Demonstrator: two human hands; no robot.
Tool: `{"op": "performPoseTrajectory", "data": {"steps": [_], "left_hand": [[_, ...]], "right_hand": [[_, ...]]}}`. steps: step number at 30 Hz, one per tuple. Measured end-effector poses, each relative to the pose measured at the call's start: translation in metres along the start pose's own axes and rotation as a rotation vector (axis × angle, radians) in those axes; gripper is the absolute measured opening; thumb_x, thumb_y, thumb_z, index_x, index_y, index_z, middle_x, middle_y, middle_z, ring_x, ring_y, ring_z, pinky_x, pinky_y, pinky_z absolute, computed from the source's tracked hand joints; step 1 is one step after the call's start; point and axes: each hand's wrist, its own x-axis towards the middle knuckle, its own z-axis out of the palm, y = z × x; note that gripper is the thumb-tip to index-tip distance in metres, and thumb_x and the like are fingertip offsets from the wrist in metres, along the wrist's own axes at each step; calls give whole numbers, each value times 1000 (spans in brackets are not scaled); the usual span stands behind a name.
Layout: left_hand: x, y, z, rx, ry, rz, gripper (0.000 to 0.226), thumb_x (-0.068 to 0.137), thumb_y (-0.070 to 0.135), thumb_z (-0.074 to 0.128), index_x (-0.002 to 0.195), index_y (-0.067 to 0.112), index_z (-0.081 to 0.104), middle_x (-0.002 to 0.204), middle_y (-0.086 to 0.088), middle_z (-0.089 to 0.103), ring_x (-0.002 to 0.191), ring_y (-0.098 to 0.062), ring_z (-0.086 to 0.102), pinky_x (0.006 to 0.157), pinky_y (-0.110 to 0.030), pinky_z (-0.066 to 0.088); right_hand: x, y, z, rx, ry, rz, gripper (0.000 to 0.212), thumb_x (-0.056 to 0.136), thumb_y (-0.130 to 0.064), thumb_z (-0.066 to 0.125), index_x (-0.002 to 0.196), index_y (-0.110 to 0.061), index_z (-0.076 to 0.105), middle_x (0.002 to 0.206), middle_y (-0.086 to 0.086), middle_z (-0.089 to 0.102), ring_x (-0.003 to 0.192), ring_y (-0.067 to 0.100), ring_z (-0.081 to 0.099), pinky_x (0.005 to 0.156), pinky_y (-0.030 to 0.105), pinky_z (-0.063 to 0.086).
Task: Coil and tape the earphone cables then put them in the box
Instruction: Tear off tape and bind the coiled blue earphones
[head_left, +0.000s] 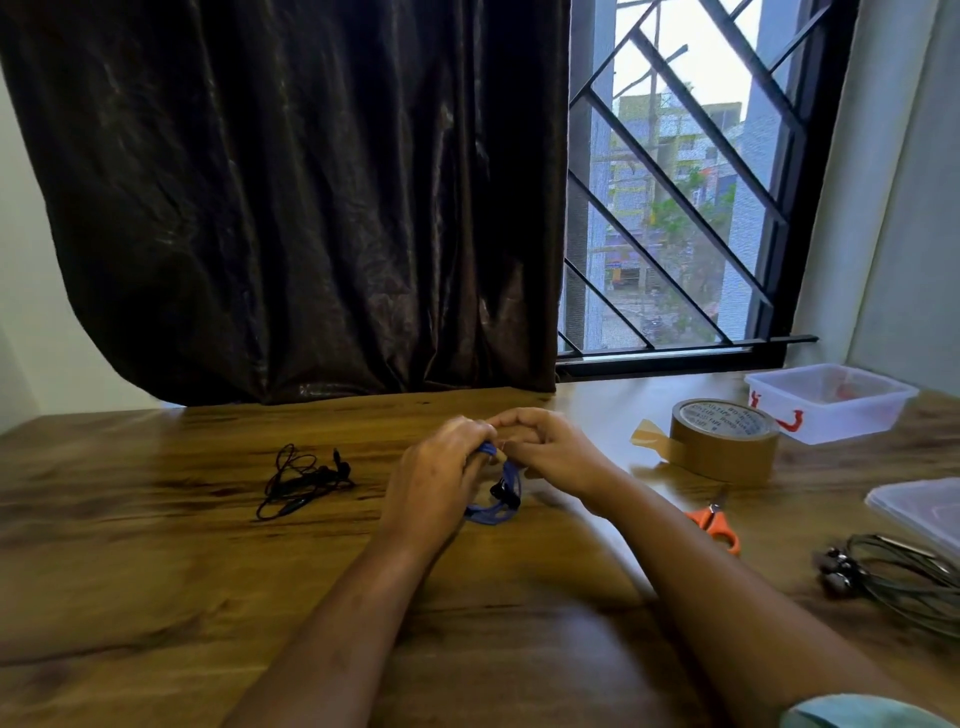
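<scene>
Above the middle of the wooden table (156, 561), both hands meet on a coiled blue earphone cable (500, 500). My left hand (441, 462) grips the top of the coil. My right hand (550, 447) pinches the same spot with curled fingers; a small brown strip shows between the fingertips. The coil's lower loop and black earbuds hang below the hands. A loose black earphone cable (304, 480) lies to the left. A clear plastic box (831, 402) with red marks stands at the far right near the window.
A roll of brown tape (724, 441) with a free end lies right of my hands. Orange-handled scissors (714, 522) lie in front of it. A grey coiled earphone cable (893, 577) and a clear lid (924, 506) sit at the right edge. A dark curtain hangs behind.
</scene>
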Motion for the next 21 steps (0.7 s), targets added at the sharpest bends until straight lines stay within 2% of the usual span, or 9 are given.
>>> {"op": "performPoseTrajectory", "data": {"steps": [2, 5, 10, 13, 16, 21], "left_hand": [[-1, 0, 1, -10, 3, -5, 21, 88, 10, 59, 105, 22, 61, 103, 10, 60, 87, -3, 58, 71, -23, 53], [-1, -1, 2, -16, 10, 6, 24, 87, 8, 59, 107, 22, 60, 105, 10, 60, 87, -3, 59, 70, -25, 54], [-1, 0, 2, -18, 21, 3, 24, 88, 9, 57, 108, 23, 58, 107, 10, 58, 88, -3, 58, 71, -27, 54], [-1, 2, 2, -35, 27, -2, 24, 88, 9, 57, 107, 24, 58, 106, 11, 58, 87, -5, 59, 70, -31, 54], [-1, 2, 1, -64, 41, -4, 20, 88, 11, 57, 103, 25, 57, 100, 13, 57, 83, -3, 57, 66, -32, 53], [-2, 1, 1, -60, 48, -9, 19, 89, 11, 56, 101, 25, 57, 96, 13, 55, 81, -2, 56, 65, -29, 52]], "right_hand": [[-1, -3, 0, 86, -25, 31, 20, 92, -9, 58, 110, -15, 65, 83, 19, 67, 77, 23, 66, 71, 28, 57], [-4, -7, -1, 179, -77, 84, 22, 94, -9, 56, 114, -12, 64, 83, 6, 69, 71, 8, 67, 61, 18, 52], [-4, -6, -1, 235, -132, 197, 23, 97, -13, 50, 114, -18, 65, 92, 6, 67, 77, 14, 61, 69, 28, 45], [-6, -7, -5, 339, -211, 227, 25, 98, -12, 47, 113, -18, 65, 95, 3, 68, 84, 14, 63, 74, 29, 51], [-5, -7, -6, 413, -260, 229, 24, 98, -11, 47, 114, -13, 64, 102, 9, 67, 92, 20, 63, 81, 33, 53], [-6, -8, -8, 415, -161, 194, 20, 94, -8, 55, 111, -13, 65, 90, 4, 69, 76, 11, 64, 68, 25, 53]]}}
